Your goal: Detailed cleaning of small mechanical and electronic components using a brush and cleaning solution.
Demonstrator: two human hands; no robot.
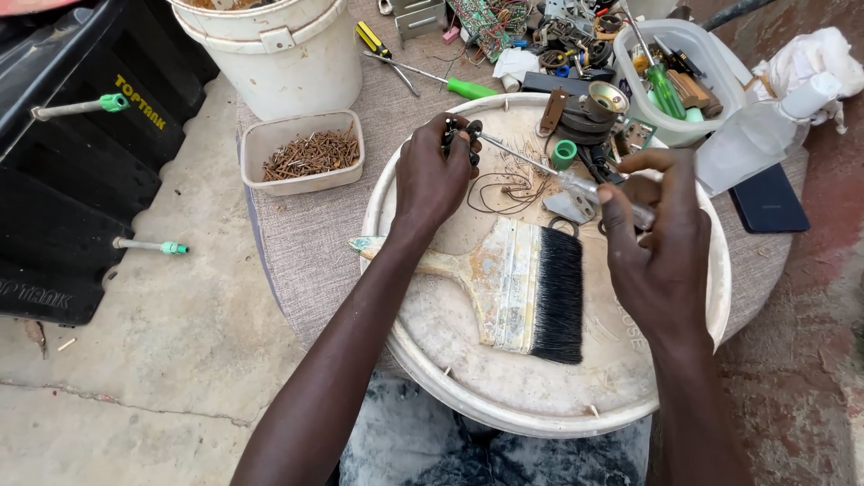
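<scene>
My left hand is closed around a small dark part held over the far side of a round white lid. My right hand grips the clear handle of a screwdriver, whose metal shaft points left with its tip at the dark part. A wide paintbrush with black bristles and a worn wooden handle lies flat on the lid between my forearms. Thin loose wires lie on the lid just beyond the brush.
A tub of rusty nails and a white bucket stand at the left. A clear box of tools, a green-handled screwdriver, a plastic bottle, a dark phone and scrap parts crowd the back. A black tank sits far left.
</scene>
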